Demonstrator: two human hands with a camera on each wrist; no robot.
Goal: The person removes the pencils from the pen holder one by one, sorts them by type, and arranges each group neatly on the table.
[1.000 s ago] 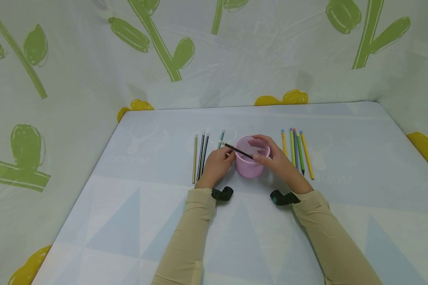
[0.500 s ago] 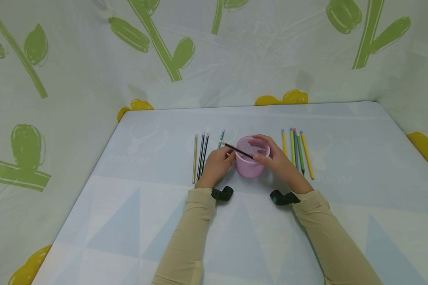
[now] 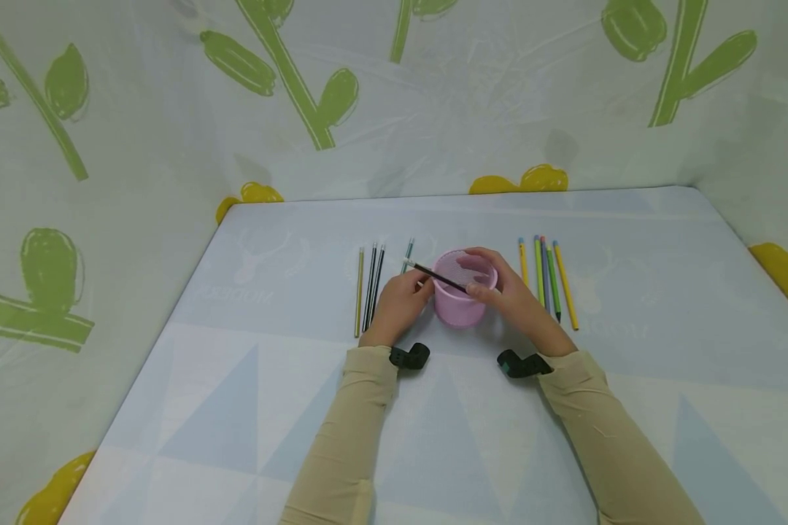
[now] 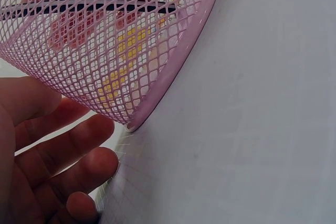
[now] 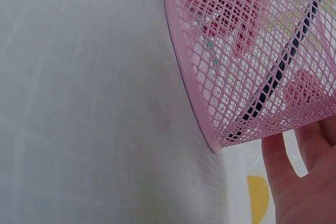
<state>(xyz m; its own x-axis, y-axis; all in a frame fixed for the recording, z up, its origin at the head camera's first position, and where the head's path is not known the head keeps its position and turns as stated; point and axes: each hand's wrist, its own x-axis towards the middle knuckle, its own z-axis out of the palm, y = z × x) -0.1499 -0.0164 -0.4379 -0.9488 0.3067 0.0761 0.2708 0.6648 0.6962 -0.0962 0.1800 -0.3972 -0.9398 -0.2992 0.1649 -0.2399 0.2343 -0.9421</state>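
Note:
A pink mesh pencil cup [image 3: 458, 312] stands upright on the table between both hands. Inside it leans a black pencil [image 3: 440, 278], its white-capped end jutting out past the left rim. Through the mesh in the left wrist view, the pencil's other end reaches near the base. My right hand [image 3: 512, 295] holds the cup's right side, thumb at the front rim and fingers toward the back. On the opposite side my left hand [image 3: 399, 302] touches the cup, its fingers loosely bent beside the mesh [image 4: 68, 166] rather than wrapped round it.
Left of the cup lie a gold pencil [image 3: 359, 292] and two dark pencils [image 3: 371, 288], partly behind the left hand. A teal pencil [image 3: 408, 255] lies behind that hand. Several coloured pencils [image 3: 549, 281] lie to the right. A patterned curtain surrounds the table [image 3: 236, 408].

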